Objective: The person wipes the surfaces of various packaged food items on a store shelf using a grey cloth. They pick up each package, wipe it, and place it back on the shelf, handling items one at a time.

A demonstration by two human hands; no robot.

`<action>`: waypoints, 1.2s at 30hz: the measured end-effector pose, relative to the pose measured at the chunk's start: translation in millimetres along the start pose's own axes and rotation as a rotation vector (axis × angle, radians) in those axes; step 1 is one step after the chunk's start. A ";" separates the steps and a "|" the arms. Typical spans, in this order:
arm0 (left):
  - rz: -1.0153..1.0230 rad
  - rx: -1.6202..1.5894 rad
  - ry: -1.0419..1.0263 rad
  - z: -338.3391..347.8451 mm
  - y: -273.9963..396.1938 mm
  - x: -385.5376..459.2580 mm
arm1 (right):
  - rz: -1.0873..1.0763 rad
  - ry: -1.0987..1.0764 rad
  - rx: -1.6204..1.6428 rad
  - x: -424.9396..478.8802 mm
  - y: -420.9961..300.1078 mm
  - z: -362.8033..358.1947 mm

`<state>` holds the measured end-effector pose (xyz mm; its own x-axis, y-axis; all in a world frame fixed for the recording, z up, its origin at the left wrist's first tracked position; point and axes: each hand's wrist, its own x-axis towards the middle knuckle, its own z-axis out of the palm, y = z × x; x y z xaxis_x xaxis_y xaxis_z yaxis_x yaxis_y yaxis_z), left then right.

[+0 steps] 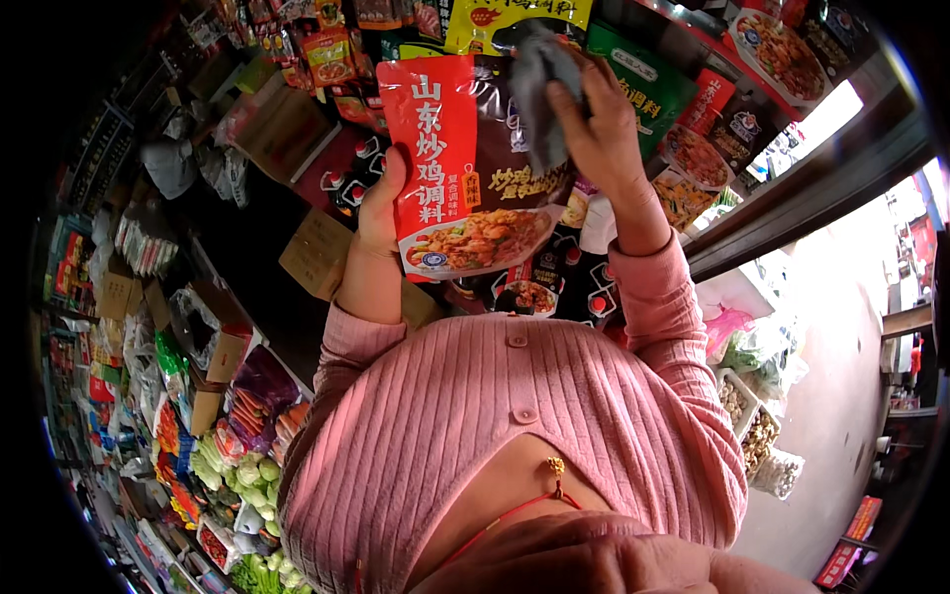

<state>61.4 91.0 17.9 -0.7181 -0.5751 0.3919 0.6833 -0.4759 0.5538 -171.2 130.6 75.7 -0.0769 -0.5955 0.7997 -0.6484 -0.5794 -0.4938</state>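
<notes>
A large glossy seasoning pouch [434, 141], red and dark brown with a picture of a cooked dish, is held upright before my chest. My left hand [380, 200] grips its left edge, the thumb on the front and the other fingers hidden behind. A crumpled grey cloth [548, 96] is in my right hand [605, 130], against the pouch's upper right part. The cloth covers some of the printed front.
A yellow pouch [475, 30] and a green pouch [631, 82] are behind the held one. Cardboard boxes [315, 252] stand at the left, above carrots [249, 412] and round green vegetables [249, 475]. A dark beam [787, 200] crosses the right side, near crates of produce [761, 438].
</notes>
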 end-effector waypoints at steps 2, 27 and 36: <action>0.000 -0.070 -0.059 8.1 0.6 3.0 | 0.403 -0.090 0.520 -12.3 21.2 -0.4; -0.203 0.302 0.324 -11.4 7.0 6.5 | 0.135 -0.350 0.030 3.5 -0.2 -11.4; -0.222 0.381 0.304 -17.0 4.7 10.2 | 0.206 0.125 -0.050 -3.3 12.6 6.3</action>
<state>59.5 71.6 12.0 -0.7310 -0.6814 0.0356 0.3821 -0.3656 0.8488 -174.4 121.7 64.7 -0.3022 -0.6231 0.7214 -0.6457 -0.4230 -0.6358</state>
